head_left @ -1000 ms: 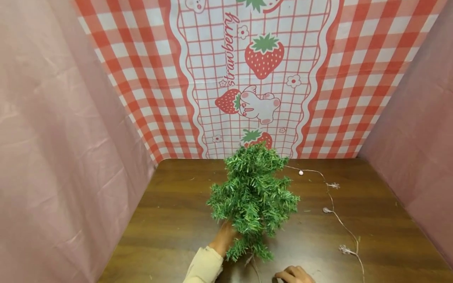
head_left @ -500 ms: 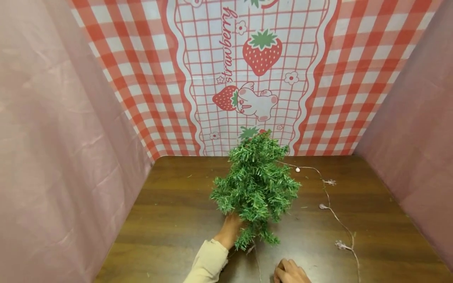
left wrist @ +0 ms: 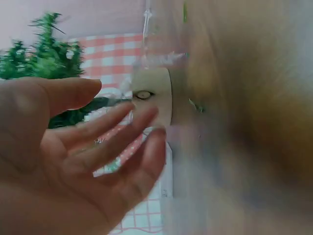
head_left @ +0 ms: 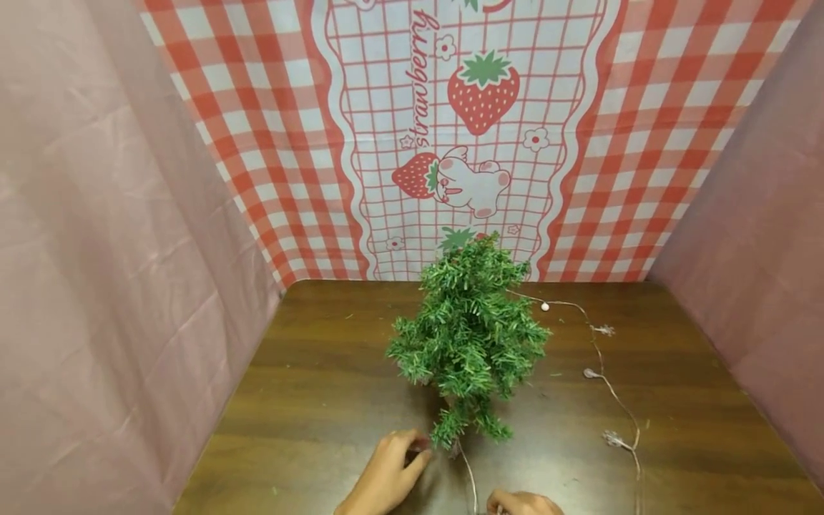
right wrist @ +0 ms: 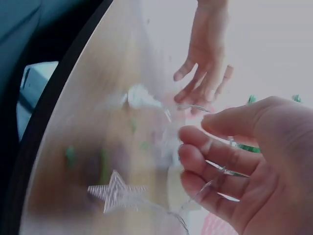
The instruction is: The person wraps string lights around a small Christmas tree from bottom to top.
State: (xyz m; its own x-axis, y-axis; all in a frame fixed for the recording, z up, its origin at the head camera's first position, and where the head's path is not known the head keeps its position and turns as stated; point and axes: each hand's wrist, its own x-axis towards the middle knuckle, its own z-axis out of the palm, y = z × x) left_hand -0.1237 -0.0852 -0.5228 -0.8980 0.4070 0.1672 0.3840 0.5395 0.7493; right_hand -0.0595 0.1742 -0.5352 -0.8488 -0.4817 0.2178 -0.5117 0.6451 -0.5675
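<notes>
My left hand is out from under the tree, fingers loose, just front-left of it, so the tree stands unheld. Right hand, front-right of the tree, pinches the light string.

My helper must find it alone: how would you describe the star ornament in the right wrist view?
On the table, follow the dark curved edge at left downward. Between its lower part and the right hand is the pale star, its sharp points unlike the blurred white ornament above.
</notes>
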